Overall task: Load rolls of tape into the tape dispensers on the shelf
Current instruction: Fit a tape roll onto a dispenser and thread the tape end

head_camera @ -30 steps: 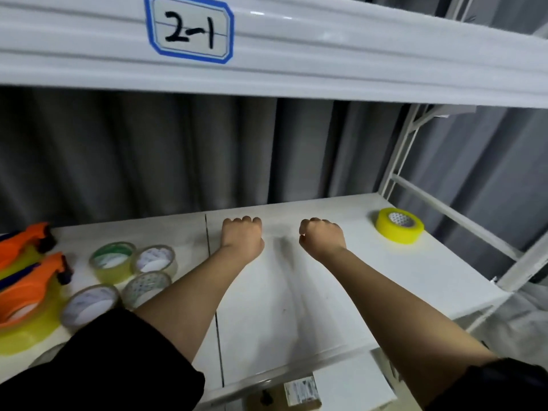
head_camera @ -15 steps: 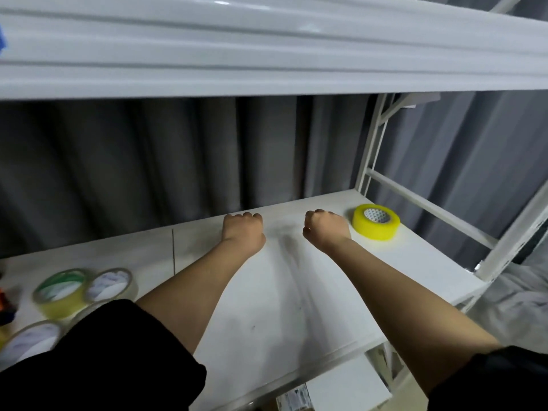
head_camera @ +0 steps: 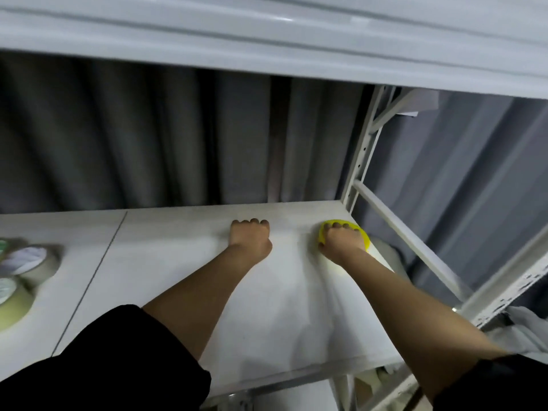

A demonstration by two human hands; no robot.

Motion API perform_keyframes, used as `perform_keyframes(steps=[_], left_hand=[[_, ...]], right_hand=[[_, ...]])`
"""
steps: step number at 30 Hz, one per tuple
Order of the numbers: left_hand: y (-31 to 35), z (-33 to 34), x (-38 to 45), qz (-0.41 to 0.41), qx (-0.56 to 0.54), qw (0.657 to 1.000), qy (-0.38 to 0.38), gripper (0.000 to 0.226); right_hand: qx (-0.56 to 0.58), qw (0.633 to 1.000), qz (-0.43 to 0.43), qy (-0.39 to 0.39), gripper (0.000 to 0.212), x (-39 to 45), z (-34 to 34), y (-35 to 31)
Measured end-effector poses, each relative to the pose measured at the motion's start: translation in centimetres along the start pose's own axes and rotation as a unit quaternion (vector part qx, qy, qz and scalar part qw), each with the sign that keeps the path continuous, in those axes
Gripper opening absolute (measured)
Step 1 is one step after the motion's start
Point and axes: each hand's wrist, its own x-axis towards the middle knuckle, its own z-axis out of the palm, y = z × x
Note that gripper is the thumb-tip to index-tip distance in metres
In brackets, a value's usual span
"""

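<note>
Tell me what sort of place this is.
Probably a storeroom or stock area. White metal shelving with a punched upright stands before a grey curtain, and tape rolls lie on the shelf board. The right hand rests on a yellow tape roll; the left hand is fisted.

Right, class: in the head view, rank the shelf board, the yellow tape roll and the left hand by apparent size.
1. Shelf board, far the largest.
2. Left hand.
3. Yellow tape roll, though the right hand covers most of it, so ranks 2 and 3 are unsure.
</note>
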Motion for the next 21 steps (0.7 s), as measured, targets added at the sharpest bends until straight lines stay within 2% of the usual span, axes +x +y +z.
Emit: perform_keyframes(steps=[3, 5, 11, 16, 21], left_hand=[[2.0, 0.4, 0.1, 0.000, 0.002, 1.000, -0.009, 0.029], [2.6, 0.6, 0.4, 0.002, 0.004, 1.000, -0.013, 0.029], [3.5, 1.0, 1.5, 0.001, 0.006, 1.000, -0.023, 0.027], [3.9, 1.0, 1.8, 0.007, -0.001, 1.000, -0.022, 0.027], [4.1, 1.0, 2.0, 0.011, 0.002, 1.000, -0.021, 0.026]], right_hand=[[-0.007, 0.999, 0.014, -0.050, 0.070, 0.7, 1.7, 2.2], [-0.004, 0.998, 0.018, -0.065, 0.074, 0.8, 2.6, 3.2], [-0.010, 0.999, 0.006, -0.039, 0.064, 1.7, 3.7, 4.1], [-0.006, 0.998, -0.004, -0.058, 0.058, 2.3, 4.6, 4.0], [-0.029, 0.999, -0.026, -0.037, 0.049, 2.5, 5.2, 4.5]])
